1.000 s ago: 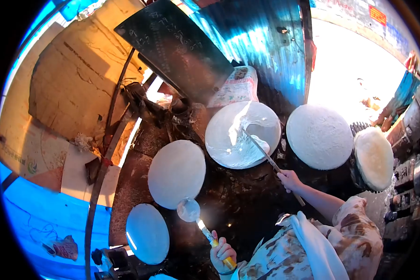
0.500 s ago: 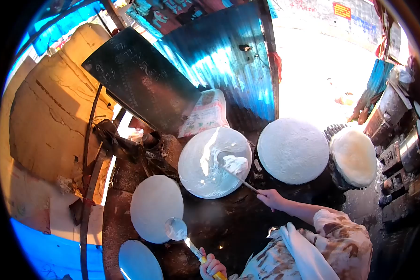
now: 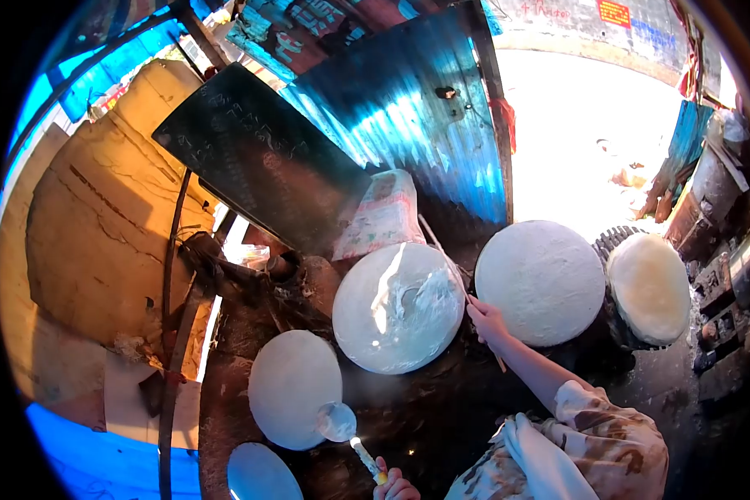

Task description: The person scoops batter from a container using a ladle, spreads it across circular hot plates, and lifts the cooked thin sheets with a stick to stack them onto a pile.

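Observation:
My left hand (image 3: 396,488), at the bottom edge, is closed around the handle of a ladle (image 3: 336,422). The ladle's round bowl hangs over the lower right edge of a pale round griddle (image 3: 295,388). My right hand (image 3: 486,322) grips a long thin stick (image 3: 442,252), which slants up past the right edge of the middle griddle (image 3: 400,354). On that griddle lies a pale, wet-looking layer with a thicker white patch (image 3: 436,296) right of its centre. Whether the stick touches the griddle I cannot tell.
To the right stand another white-covered round griddle (image 3: 540,283) and a yellowish round one (image 3: 650,287). Another pale disc (image 3: 262,475) is at the lower left. Behind are a sack (image 3: 383,217), a dark board (image 3: 258,158) and blue corrugated metal (image 3: 408,117).
My right hand has swung the stick off the middle griddle's white layer to its right edge, pointing upward. The whole view has shifted slightly, and the ladle stays by the left griddle.

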`<action>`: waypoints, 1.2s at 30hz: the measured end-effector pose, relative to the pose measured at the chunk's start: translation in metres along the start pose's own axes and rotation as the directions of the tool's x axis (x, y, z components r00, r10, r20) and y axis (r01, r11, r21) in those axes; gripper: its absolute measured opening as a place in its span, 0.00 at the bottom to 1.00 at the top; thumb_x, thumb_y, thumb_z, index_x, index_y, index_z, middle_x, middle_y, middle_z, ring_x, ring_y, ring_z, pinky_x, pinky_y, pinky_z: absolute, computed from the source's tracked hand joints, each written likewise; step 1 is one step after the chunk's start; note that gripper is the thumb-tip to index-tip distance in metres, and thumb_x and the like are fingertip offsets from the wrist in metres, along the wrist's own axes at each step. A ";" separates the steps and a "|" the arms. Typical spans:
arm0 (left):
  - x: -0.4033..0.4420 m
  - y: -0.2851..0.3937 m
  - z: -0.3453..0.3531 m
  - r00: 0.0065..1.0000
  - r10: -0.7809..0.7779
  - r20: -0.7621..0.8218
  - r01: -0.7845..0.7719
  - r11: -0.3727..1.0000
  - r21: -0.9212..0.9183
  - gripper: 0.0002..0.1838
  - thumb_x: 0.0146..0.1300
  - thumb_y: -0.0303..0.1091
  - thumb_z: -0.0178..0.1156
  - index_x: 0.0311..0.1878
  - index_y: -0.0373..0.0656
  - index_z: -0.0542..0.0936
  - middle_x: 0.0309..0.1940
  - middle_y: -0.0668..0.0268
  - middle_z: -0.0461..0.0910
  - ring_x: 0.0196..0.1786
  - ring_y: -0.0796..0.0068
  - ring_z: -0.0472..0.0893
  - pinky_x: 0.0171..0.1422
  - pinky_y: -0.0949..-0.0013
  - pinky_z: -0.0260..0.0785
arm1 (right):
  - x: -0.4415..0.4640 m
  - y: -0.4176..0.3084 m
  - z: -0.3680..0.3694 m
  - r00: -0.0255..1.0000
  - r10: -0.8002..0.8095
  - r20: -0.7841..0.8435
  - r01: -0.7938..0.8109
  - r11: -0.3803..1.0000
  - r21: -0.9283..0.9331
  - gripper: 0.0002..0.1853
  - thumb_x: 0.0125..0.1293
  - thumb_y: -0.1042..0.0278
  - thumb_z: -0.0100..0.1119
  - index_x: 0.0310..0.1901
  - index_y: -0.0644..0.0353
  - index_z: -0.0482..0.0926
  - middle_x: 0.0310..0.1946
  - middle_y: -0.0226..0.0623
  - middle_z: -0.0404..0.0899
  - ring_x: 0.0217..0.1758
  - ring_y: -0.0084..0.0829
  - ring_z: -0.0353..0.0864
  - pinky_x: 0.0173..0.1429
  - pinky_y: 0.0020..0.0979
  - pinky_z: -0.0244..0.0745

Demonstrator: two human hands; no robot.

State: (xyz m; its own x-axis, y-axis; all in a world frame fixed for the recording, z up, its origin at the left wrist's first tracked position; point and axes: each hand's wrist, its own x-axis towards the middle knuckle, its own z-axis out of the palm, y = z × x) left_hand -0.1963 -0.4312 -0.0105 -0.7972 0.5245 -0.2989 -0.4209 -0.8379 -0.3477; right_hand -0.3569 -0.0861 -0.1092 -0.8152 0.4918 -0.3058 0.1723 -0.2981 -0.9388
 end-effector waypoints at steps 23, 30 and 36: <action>0.037 -0.008 0.049 0.989 -0.041 -0.144 0.104 0.881 0.461 0.18 0.64 0.25 0.45 0.57 0.42 0.66 0.24 0.68 0.63 0.17 0.86 0.62 0.18 0.84 0.56 | -0.002 0.010 0.026 0.969 0.205 0.137 -0.215 0.975 0.062 0.19 0.65 0.60 0.52 0.58 0.46 0.71 0.15 0.23 0.62 0.11 0.16 0.58 0.14 0.20 0.54; 0.122 -0.017 0.096 0.993 -0.083 -0.087 0.117 0.505 0.855 0.26 0.59 0.26 0.53 0.61 0.42 0.62 0.27 0.65 0.69 0.16 0.86 0.63 0.18 0.84 0.59 | -0.043 -0.005 -0.024 0.782 0.475 0.404 -0.408 0.880 -0.244 0.20 0.66 0.61 0.52 0.59 0.45 0.70 0.14 0.22 0.61 0.11 0.15 0.57 0.14 0.18 0.52; 0.225 -0.075 0.041 0.930 0.363 -0.063 -0.036 0.258 0.965 0.12 0.59 0.28 0.53 0.44 0.44 0.64 0.27 0.67 0.68 0.19 0.80 0.68 0.20 0.76 0.64 | -0.090 0.034 -0.012 0.926 0.310 0.215 -0.338 0.935 0.106 0.19 0.66 0.64 0.52 0.58 0.51 0.71 0.15 0.24 0.64 0.11 0.17 0.60 0.14 0.19 0.56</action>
State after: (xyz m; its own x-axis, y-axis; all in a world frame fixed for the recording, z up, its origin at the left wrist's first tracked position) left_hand -0.3621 -0.2565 -0.0150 -0.8669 0.1927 -0.4598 -0.4979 -0.3811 0.7790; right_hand -0.2706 -0.1311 -0.1155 -0.8206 0.1872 -0.5400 0.3775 -0.5319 -0.7580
